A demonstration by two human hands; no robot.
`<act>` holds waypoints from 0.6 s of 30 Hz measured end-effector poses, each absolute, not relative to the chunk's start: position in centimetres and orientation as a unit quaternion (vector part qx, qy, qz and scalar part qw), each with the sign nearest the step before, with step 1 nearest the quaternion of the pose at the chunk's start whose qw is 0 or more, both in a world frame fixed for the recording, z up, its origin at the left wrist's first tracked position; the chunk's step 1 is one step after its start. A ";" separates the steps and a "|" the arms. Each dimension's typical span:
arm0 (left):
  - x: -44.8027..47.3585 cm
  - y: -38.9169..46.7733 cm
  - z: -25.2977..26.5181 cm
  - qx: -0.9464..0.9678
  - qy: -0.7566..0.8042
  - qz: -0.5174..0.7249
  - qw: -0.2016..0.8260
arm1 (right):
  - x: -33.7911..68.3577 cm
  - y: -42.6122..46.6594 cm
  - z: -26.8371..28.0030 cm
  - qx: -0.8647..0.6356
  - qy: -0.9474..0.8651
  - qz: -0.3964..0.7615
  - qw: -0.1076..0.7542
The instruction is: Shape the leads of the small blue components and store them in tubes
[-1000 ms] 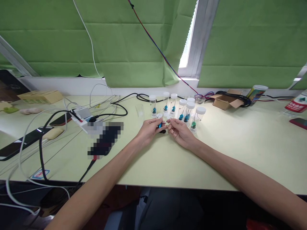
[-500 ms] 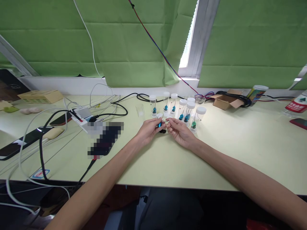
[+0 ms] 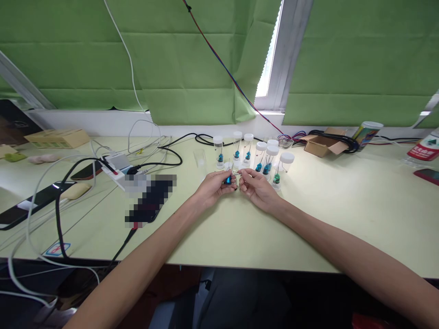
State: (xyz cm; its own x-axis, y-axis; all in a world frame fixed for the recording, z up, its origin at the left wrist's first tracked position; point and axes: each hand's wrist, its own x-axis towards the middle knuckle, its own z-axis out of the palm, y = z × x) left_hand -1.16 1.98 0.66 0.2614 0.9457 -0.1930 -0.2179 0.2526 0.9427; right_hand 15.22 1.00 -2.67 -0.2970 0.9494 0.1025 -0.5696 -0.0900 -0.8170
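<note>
Pinching a small blue piece [image 3: 227, 180] between thumb and fingers, the left hand [image 3: 213, 189] is holding it just left of the right hand [image 3: 258, 189]. The right thumb and fingertips are gripping one end of a thin bright piece [image 3: 237, 173], which is spanning the gap between the hands. Capped clear tubes [image 3: 248, 148] are standing just beyond both grips; an uncapped clear tube [image 3: 200, 157] is standing beyond the left grip, to its left.

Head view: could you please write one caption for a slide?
Left hand holds a small blue part beside the right hand, near white-capped clear tubes.
</note>
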 end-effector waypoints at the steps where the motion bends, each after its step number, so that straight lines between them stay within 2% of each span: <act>1: -1.2 1.9 0.8 0.430 0.432 0.433 0.664 | 15.2 1.0 -2.7 -0.238 -0.404 0.696 0.544; 8: -0.9 1.6 1.2 0.429 0.453 0.440 0.646 | 15.3 1.1 -2.9 -0.243 -0.415 0.685 0.547; 18: -0.9 1.8 1.0 0.411 0.425 0.448 0.671 | 15.3 1.2 -3.1 -0.231 -0.430 0.678 0.550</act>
State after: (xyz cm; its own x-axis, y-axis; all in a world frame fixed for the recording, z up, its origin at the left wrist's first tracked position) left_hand -0.85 1.80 1.04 0.2380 0.9503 -0.2009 -0.2516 0.2601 0.9322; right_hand 15.27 1.23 -3.06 -0.2882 0.9442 0.1593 -0.5471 -0.0258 -0.8367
